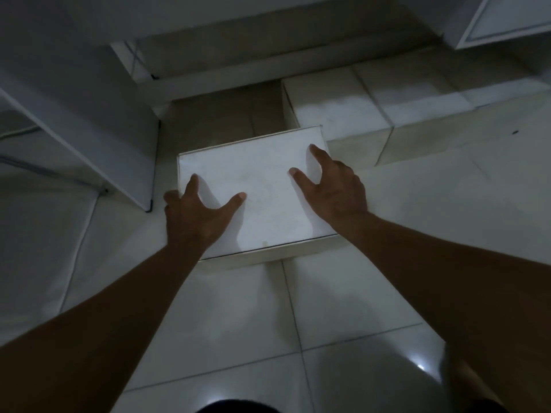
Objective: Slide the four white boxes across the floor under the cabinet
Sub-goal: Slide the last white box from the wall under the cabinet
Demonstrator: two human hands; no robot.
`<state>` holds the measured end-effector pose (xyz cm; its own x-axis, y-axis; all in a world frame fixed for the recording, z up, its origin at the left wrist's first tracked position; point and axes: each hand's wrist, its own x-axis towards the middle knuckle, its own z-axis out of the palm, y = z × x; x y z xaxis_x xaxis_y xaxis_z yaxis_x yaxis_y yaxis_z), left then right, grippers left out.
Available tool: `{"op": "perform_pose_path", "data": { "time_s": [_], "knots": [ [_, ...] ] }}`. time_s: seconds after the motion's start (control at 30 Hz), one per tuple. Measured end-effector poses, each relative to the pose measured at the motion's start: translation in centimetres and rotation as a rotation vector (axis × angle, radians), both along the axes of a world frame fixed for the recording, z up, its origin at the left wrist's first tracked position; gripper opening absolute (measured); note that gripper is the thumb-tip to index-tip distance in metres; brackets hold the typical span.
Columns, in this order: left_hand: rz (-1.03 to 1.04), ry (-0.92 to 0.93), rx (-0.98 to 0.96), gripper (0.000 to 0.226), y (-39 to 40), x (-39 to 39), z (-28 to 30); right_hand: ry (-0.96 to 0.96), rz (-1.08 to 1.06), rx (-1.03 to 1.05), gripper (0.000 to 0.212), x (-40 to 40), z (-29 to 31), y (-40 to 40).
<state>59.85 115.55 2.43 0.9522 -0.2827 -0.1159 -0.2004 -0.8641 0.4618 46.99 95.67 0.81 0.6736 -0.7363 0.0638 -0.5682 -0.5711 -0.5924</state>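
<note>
A white box (262, 177) lies flat on the tiled floor in front of the cabinet (268, 46). My left hand (195, 214) grips its left near corner, thumb on the lid and fingers over the side. My right hand (335, 183) holds its right edge the same way. Behind and to the right, a second white box (331, 102) and a third white box (414, 84) stand side by side against the cabinet's base, with a further box (489, 70) dimly seen beyond them. A dark gap (226, 114) lies open under the cabinet, left of the second box.
An open cabinet door (89, 126) stands at the left, its lower corner close to the held box. Another white door panel (507, 22) shows at the top right. Pale floor tiles (343, 293) stretch toward me. The room is dim.
</note>
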Motion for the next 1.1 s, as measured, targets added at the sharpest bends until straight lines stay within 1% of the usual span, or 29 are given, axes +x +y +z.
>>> {"op": "perform_pose_path", "data": {
  "time_s": [0.27,0.43,0.53,0.6,0.67,0.73,0.77,0.8,0.9,1.0,1.1],
  "knots": [
    [0.029,0.081,0.037,0.119,1.6,-0.2,-4.9,0.068,0.053,0.044,0.072,0.5,-4.7,0.7],
    [-0.030,0.034,0.072,0.112,0.5,0.0,-6.5,0.112,0.051,0.066,0.072,-0.3,-6.8,-0.2],
    [-0.073,0.029,0.103,0.109,0.1,-0.2,-6.7,0.158,0.045,0.013,0.070,-0.3,-7.2,-0.2],
    [-0.168,-0.062,0.138,0.110,0.0,-0.7,-6.6,0.150,0.104,-0.137,0.068,0.7,-6.9,-0.3],
    [-0.401,-0.189,0.166,0.114,0.1,-1.1,-6.6,0.146,0.237,-0.271,0.066,2.4,-6.5,-0.7],
    [-0.700,-0.204,0.191,0.120,0.2,-1.4,-6.6,0.161,0.366,-0.309,0.064,4.4,-6.3,-1.1],
    [-0.811,-0.210,0.198,0.122,0.3,-1.6,-6.8,0.175,0.412,-0.308,0.064,5.3,-6.3,-1.3],
    [-0.877,-0.224,0.206,0.124,0.4,-1.7,-7.0,0.190,0.446,-0.299,0.064,6.0,-6.3,-1.5],
    [-0.900,-0.241,0.240,0.123,0.5,-1.3,-7.6,0.193,0.478,-0.268,0.065,7.0,-6.9,-1.8],
    [-0.932,-0.258,0.257,0.119,0.6,-0.2,-7.9,0.159,0.441,-0.315,0.064,7.1,-7.2,-1.8],
    [-0.991,-0.256,0.275,0.113,0.5,1.6,-7.8,0.180,0.384,-0.319,0.065,7.1,-7.1,-1.8]
  ]
}}
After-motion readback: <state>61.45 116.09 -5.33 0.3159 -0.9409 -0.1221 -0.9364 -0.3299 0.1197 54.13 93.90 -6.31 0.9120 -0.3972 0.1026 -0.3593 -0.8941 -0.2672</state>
